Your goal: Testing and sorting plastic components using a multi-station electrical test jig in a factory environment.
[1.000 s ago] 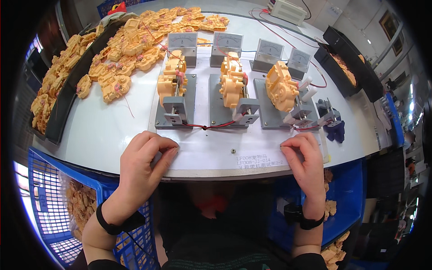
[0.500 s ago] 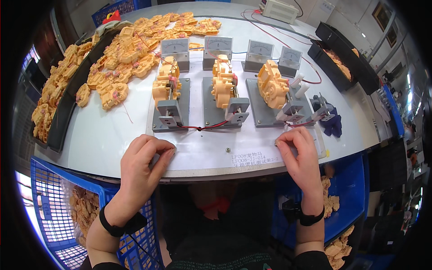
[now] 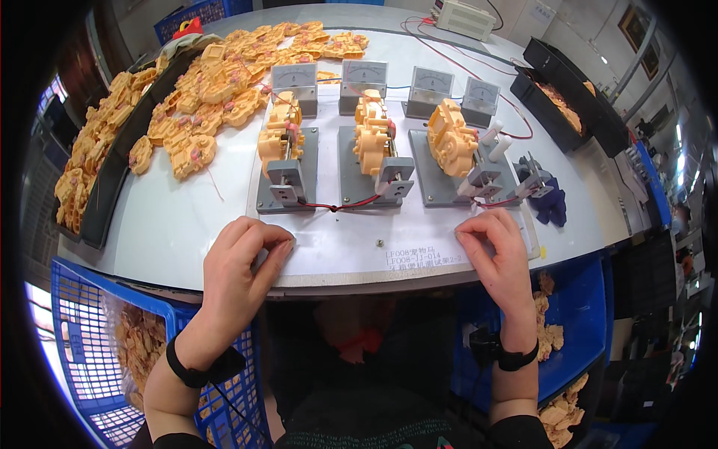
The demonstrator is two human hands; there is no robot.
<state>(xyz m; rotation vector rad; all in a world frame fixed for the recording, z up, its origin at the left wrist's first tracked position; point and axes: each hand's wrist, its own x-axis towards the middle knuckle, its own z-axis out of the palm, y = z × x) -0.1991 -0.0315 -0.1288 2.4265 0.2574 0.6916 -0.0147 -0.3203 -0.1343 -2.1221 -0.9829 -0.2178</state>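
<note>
My left hand (image 3: 243, 262) rests at the table's front edge, its thumb and fingertips drawn together with nothing visible in them. Similarly, my right hand (image 3: 497, 258) lies at the edge further right, in an empty-looking pinch. Beyond them stand three grey test fixtures, each bearing a yellow plastic gearbox: the left gearbox (image 3: 282, 135), the middle gearbox (image 3: 372, 138) and the right gearbox (image 3: 452, 140). Neither hand touches them. Red and black wires (image 3: 333, 208) run between the fixtures. Behind are several analog panel meters (image 3: 364, 75). A small screw-like part (image 3: 380, 243) sits between my hands.
A heap of yellow gearboxes (image 3: 198, 93) covers the back left, beside a filled black tray (image 3: 112, 176). Black bins (image 3: 572, 82) and a dark blue cloth-like item (image 3: 550, 203) are at right. Blue baskets (image 3: 112, 288) flank me below the table. A power supply (image 3: 464, 19) stands far back.
The view has shifted slightly, so the fixtures appear a little higher. Both hands keep their pose at the table edge.
</note>
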